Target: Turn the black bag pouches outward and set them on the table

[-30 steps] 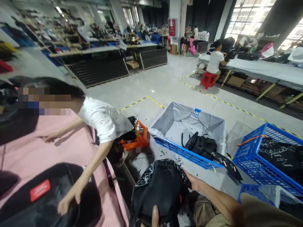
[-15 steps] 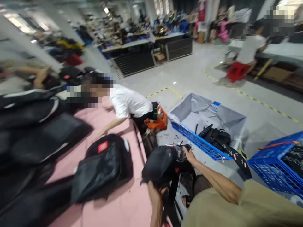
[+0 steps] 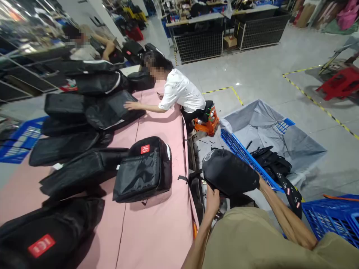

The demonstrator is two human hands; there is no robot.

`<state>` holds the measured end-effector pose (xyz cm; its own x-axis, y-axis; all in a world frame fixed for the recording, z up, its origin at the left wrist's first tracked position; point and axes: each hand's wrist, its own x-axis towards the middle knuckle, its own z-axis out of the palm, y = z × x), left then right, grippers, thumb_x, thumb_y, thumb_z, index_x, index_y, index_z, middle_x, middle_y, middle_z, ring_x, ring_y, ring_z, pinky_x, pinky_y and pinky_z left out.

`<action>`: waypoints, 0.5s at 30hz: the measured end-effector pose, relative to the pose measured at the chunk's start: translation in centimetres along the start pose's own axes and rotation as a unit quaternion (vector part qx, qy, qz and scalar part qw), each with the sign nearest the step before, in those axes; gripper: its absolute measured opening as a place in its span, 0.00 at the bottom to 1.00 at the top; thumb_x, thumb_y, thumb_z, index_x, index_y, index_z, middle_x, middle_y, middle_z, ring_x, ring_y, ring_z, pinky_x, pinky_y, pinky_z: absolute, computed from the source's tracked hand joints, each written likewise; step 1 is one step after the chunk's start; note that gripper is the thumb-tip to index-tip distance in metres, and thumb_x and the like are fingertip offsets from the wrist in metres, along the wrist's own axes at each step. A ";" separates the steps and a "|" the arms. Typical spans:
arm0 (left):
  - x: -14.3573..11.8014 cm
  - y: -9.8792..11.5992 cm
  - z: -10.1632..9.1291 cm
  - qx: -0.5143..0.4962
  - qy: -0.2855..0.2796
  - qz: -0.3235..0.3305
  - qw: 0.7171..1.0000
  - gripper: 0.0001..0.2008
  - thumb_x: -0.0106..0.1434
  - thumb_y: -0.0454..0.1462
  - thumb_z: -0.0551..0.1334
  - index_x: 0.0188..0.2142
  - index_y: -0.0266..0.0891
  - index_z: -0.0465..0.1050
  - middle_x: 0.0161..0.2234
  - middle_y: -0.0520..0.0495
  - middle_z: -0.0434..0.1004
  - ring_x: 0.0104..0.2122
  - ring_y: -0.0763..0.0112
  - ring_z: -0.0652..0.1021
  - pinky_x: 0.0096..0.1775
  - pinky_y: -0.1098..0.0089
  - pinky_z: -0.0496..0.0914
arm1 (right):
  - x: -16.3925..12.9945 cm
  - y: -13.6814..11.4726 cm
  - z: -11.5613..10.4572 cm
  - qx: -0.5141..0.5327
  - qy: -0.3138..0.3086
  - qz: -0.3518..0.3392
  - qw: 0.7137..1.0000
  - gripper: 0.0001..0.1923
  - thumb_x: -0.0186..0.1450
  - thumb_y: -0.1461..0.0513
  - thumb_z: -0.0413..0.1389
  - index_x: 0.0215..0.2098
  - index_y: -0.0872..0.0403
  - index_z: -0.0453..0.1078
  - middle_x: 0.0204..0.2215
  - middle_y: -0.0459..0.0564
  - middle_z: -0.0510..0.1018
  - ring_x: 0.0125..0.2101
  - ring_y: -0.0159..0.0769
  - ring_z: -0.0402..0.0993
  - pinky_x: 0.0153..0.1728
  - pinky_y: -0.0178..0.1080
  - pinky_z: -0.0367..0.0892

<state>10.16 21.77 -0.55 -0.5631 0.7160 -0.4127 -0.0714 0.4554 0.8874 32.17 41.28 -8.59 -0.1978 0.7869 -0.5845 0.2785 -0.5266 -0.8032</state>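
Black nylon bag [image 3: 230, 172]: held off the floor between both hands, just right of the pink table [image 3: 157, 231].
Left hand [image 3: 212, 200]: grips its near edge.
Right hand [image 3: 259, 180]: hidden under the bag; hold unclear.
Advice: support underneath, keep straps clear of the crate [image 3: 244, 160] beyond.

A wide workshop hall with a pale grey polished floor [image 3: 260, 71] that catches a small glint of overhead light. Yellow-and-black tape lines [image 3: 316, 102] mark out bays on it. A long worktop [image 3: 157, 224] covered in pink cloth runs up the left side. At the far end stand two dark wire-mesh cages [image 3: 200, 45] under a pale tabletop, with cardboard boxes [image 3: 230, 42] between them. A white pillar [image 3: 97, 16] rises at upper left, beside metal racking [image 3: 25, 74]. A red plastic stool [image 3: 340, 84] sits at the right edge, an orange one [image 3: 208, 125] by the worktop.
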 end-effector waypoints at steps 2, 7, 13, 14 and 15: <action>0.5 -1.0 0.4 0.070 -0.012 -0.014 0.997 0.37 0.70 0.34 0.55 0.78 0.32 0.59 0.73 0.27 0.70 0.73 0.50 0.72 0.73 0.55 0.64 | 0.1 -0.9 -1.4 0.024 -0.019 0.022 0.999 0.32 0.77 0.41 0.50 0.51 0.59 0.79 0.47 0.69 0.88 0.51 0.54 0.87 0.55 0.50 0.79; 2.1 -0.9 -0.7 0.131 -0.011 -0.014 0.991 0.33 0.71 0.34 0.54 0.74 0.30 0.63 0.69 0.26 0.75 0.71 0.51 0.74 0.71 0.59 0.65 | -1.4 -4.0 0.7 -0.131 -0.116 -0.125 0.977 0.33 0.72 0.38 0.59 0.63 0.51 0.78 0.66 0.60 0.82 0.67 0.52 0.77 0.69 0.50 0.69; 2.4 1.4 -3.9 0.101 0.042 0.036 0.993 0.35 0.72 0.39 0.54 0.77 0.34 0.63 0.70 0.30 0.76 0.70 0.48 0.76 0.70 0.56 0.67 | -4.7 -5.6 5.8 -0.439 0.008 -0.203 0.875 0.28 0.77 0.38 0.51 0.49 0.50 0.80 0.37 0.59 0.87 0.44 0.59 0.87 0.45 0.46 0.71; 2.7 1.9 -4.6 0.102 0.052 0.043 0.992 0.34 0.73 0.40 0.54 0.76 0.35 0.64 0.71 0.31 0.75 0.70 0.48 0.76 0.70 0.56 0.67 | -4.4 -6.3 6.1 -0.449 0.010 -0.226 0.864 0.28 0.79 0.39 0.49 0.47 0.49 0.81 0.34 0.58 0.86 0.42 0.58 0.87 0.42 0.46 0.70; 3.3 2.5 -5.2 0.110 0.062 0.043 0.991 0.34 0.73 0.41 0.55 0.75 0.36 0.66 0.72 0.32 0.75 0.70 0.47 0.76 0.70 0.55 0.67 | -3.8 -7.4 6.2 -0.454 0.007 -0.251 0.855 0.28 0.79 0.39 0.48 0.46 0.48 0.81 0.33 0.58 0.85 0.41 0.57 0.87 0.41 0.45 0.69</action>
<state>3.85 22.51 1.37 -0.6571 0.6926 -0.2976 0.1544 0.5100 0.8462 25.01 40.19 -1.20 -0.4972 0.8475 -0.1860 0.7776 0.3402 -0.5288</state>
